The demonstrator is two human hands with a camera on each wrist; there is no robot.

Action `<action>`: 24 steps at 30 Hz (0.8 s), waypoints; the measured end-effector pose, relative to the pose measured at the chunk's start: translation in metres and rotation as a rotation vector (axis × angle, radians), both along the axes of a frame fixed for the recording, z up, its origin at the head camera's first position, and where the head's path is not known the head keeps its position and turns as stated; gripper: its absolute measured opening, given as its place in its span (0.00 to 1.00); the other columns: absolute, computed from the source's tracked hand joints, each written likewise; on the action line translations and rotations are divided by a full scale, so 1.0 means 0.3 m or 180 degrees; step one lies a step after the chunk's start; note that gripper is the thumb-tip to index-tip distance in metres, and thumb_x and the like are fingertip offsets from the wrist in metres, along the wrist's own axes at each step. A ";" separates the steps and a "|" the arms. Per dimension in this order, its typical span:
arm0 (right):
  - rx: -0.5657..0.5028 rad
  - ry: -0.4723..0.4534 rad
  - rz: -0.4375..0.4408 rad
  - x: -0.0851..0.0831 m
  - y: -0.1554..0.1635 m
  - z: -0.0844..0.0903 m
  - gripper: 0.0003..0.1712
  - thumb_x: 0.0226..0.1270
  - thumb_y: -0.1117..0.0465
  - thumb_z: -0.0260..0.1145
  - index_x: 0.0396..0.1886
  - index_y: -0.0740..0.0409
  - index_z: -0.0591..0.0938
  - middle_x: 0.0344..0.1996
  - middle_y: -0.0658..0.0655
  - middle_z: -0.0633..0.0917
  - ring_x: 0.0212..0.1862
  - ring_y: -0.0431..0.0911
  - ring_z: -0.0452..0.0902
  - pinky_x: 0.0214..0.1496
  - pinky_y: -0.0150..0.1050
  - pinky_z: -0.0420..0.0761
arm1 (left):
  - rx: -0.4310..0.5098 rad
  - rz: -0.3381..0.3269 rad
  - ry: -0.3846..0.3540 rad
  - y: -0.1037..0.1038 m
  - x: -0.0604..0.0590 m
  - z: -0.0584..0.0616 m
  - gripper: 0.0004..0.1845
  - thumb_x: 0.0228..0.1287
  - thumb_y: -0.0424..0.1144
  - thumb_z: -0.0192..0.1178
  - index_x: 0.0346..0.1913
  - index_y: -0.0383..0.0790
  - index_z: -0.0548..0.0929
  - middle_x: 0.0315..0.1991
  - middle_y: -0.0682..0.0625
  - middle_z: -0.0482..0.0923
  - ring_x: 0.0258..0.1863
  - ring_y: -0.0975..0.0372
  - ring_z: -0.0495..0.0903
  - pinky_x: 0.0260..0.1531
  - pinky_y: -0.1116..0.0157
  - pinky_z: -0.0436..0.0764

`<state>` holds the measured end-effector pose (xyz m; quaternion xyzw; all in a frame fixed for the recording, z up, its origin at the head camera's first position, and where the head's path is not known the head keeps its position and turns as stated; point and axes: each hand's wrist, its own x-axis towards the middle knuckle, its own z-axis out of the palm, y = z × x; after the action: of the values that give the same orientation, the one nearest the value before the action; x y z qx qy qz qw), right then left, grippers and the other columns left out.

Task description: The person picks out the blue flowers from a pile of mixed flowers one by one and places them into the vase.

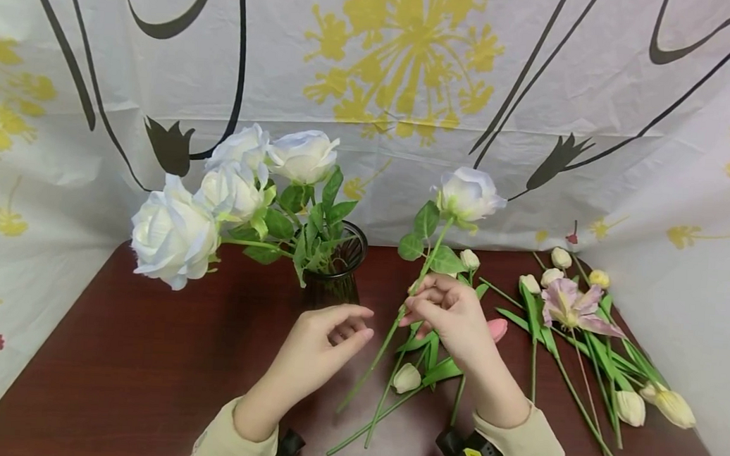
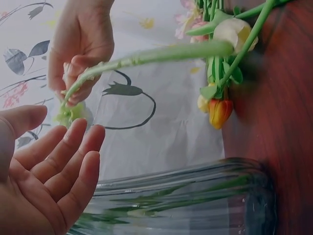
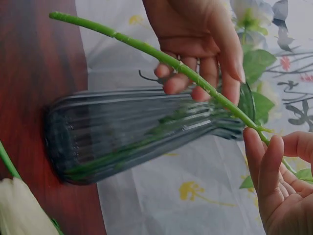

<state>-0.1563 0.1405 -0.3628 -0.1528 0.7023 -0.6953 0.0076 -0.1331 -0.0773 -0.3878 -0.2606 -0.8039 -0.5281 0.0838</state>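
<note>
My right hand point(image 1: 450, 319) pinches the green stem of a pale blue-white rose point(image 1: 469, 195), which stands tilted with its bloom up and its bare stem end low. To its left, my left hand point(image 1: 325, 349) is held with relaxed, parted fingers and nothing between them; in the left wrist view its palm point(image 2: 44, 191) faces up near the stem. Behind the left hand stands a dark ribbed glass vase point(image 1: 353, 252). Several white-blue roses point(image 1: 174, 232) lean out of it to the left, and their stems show through the glass point(image 3: 132, 132) in the right wrist view.
Several loose white tulips point(image 1: 631, 408) and a pink-purple lily-like flower point(image 1: 575, 306) lie on the dark red table point(image 1: 159, 355) at the right. More tulips, one white point(image 1: 407, 378), lie beneath my right hand. A patterned white cloth point(image 1: 394, 180) hangs behind the table.
</note>
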 end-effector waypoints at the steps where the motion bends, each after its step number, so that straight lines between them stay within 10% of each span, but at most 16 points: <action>1: 0.0005 -0.0013 -0.0013 0.002 -0.006 -0.002 0.07 0.63 0.74 0.59 0.36 0.77 0.71 0.24 0.57 0.84 0.26 0.51 0.84 0.18 0.41 0.79 | -0.0005 -0.0004 0.0009 0.003 0.000 -0.002 0.10 0.62 0.34 0.65 0.46 0.42 0.84 0.30 0.59 0.80 0.28 0.69 0.79 0.29 0.68 0.81; 24: 0.0131 -0.0044 -0.0128 0.028 -0.064 -0.021 0.05 0.64 0.73 0.60 0.35 0.73 0.72 0.27 0.66 0.81 0.27 0.51 0.84 0.23 0.49 0.82 | -0.0077 -0.0049 0.0107 0.035 -0.002 -0.032 0.08 0.56 0.29 0.68 0.39 0.39 0.84 0.26 0.56 0.81 0.25 0.68 0.79 0.27 0.69 0.79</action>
<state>-0.1480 0.1211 -0.3691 -0.1336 0.7193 -0.6817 0.0016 -0.1338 -0.0668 -0.3974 -0.2766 -0.8066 -0.5145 0.0901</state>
